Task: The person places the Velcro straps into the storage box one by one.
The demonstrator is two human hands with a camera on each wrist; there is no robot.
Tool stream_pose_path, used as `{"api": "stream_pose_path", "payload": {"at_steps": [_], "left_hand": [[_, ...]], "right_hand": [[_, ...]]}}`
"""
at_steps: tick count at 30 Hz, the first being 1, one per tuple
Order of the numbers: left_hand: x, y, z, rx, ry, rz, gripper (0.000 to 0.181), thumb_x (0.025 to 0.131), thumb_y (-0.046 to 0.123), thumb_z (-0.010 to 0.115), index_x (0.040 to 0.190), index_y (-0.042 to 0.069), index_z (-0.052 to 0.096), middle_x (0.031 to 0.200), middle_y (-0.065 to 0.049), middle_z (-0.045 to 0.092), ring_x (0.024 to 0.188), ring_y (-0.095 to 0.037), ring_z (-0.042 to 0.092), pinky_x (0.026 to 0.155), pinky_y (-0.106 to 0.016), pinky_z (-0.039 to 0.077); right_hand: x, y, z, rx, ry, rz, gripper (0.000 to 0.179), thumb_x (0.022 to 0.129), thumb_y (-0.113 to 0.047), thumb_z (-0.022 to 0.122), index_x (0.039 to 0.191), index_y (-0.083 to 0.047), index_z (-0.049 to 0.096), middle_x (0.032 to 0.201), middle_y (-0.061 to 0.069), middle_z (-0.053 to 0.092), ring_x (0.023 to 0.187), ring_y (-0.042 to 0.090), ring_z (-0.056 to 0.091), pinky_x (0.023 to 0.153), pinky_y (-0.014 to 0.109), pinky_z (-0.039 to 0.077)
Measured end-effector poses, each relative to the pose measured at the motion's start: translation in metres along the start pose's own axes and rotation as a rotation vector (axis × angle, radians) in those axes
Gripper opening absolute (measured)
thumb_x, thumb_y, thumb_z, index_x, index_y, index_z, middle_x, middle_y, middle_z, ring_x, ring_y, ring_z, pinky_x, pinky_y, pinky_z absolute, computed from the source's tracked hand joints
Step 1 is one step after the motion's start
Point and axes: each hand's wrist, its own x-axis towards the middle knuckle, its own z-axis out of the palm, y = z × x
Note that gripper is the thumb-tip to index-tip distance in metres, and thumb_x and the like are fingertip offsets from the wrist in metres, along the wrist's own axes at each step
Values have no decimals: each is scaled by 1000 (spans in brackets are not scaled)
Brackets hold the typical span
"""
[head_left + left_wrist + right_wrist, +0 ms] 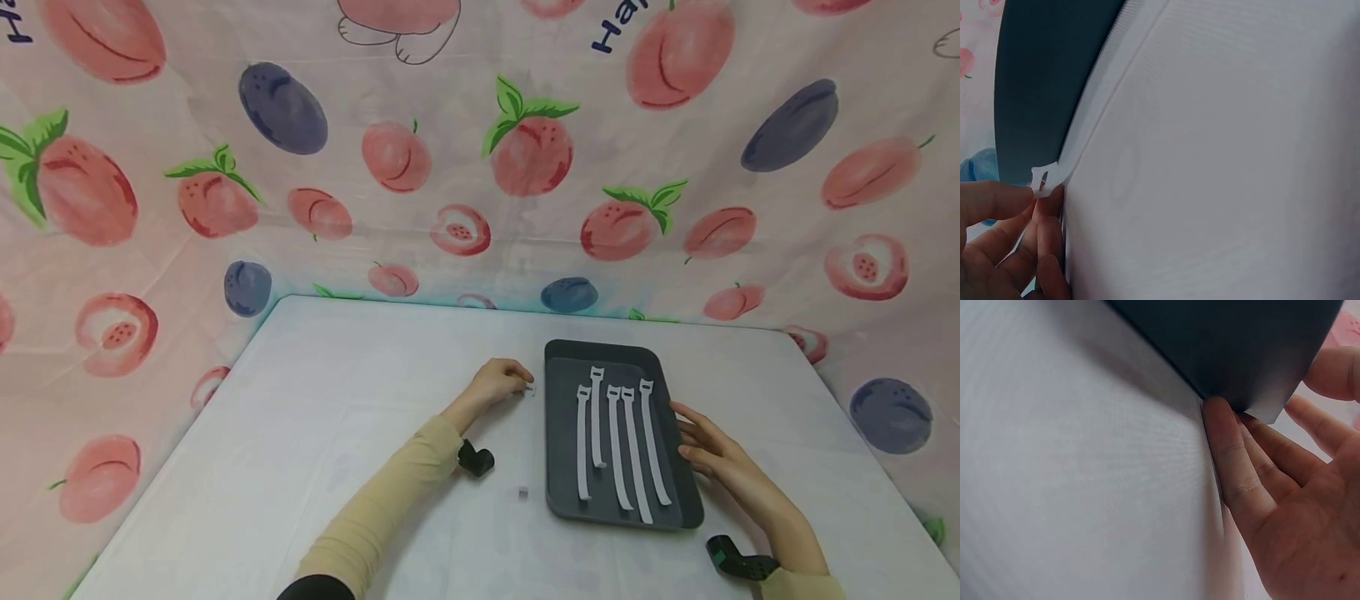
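My left hand is left of a dark grey tray. In the left wrist view its thumb and fingers pinch the slotted head of a white cable strap, whose band runs along the table beside the tray wall. In the head view this strap barely shows against the white surface. Several similar white cable straps lie lengthwise in the tray, slotted heads at the far end. My right hand is at the tray's right side, with extended fingers touching its outer edge in the right wrist view.
A white-covered table carries the tray. A small grey piece shows on the table left of the tray. Behind hangs a fruit-printed cloth. Black devices are worn at the left wrist and right wrist.
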Motion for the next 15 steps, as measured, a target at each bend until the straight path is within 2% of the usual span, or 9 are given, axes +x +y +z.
{"api": "stream_pose_path", "payload": {"at_steps": [15], "left_hand": [[-1, -3, 0, 12, 15, 8, 17, 90, 10, 59, 98, 8, 74, 92, -11, 73, 72, -11, 51, 64, -19, 40]], "right_hand": [[0, 0, 0, 5, 1, 6, 68, 99, -33, 50, 155, -25, 12, 156, 28, 21, 140, 48, 24, 106, 65, 32]]}}
